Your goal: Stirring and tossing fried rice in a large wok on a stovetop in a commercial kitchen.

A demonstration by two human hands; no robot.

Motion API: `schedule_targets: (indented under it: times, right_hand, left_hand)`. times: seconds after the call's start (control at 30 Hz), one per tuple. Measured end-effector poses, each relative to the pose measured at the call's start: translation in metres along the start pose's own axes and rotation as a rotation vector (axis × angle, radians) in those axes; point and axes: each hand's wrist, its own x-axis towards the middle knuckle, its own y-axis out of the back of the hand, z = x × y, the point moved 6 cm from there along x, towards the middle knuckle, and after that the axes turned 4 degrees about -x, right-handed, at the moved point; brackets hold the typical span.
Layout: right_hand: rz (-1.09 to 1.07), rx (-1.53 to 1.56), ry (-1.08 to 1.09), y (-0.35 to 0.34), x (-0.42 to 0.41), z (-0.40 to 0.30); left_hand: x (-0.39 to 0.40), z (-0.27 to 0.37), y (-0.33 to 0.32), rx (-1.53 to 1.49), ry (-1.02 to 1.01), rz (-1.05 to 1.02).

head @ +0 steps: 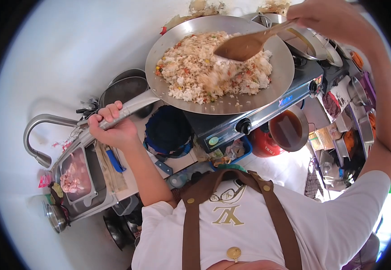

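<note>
My left hand [114, 130] is wrapped around the long metal handle of a wide steel wok [276, 81]. Fried rice [188, 67] with bits of red, green and yellow vegetables covers much of the wok's inside; some grains look blurred by motion. My right hand [327, 20] grips the handle of a wooden spatula [241, 47], whose broad blade is over the rice. Whether the blade's lower edge touches the rice I cannot tell. Beneath the wok is a black gas stove [199, 125] with a steel front and round knobs.
At left, a curved faucet [43, 118] rises by a sink where a tray of raw meat [75, 175] sits. A dark pot [124, 91] stands behind the wok handle. A pan of brown liquid [286, 130] is below the stove's front. More pans [310, 44] crowd the right.
</note>
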Motion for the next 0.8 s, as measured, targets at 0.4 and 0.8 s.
schedule_targets:
  times: [0.4, 0.8]
  right_hand:
    - [0.275, 0.368, 0.198, -0.117, 0.199, 0.037]
    - [0.664, 0.281, 0.427, -0.121, 0.157, -0.014]
  left_hand:
    - [-0.001, 0.006, -0.003, 0.004, -0.017, -0.009]
    - [-0.001, 0.004, -0.003, -0.019, 0.009, -0.003]
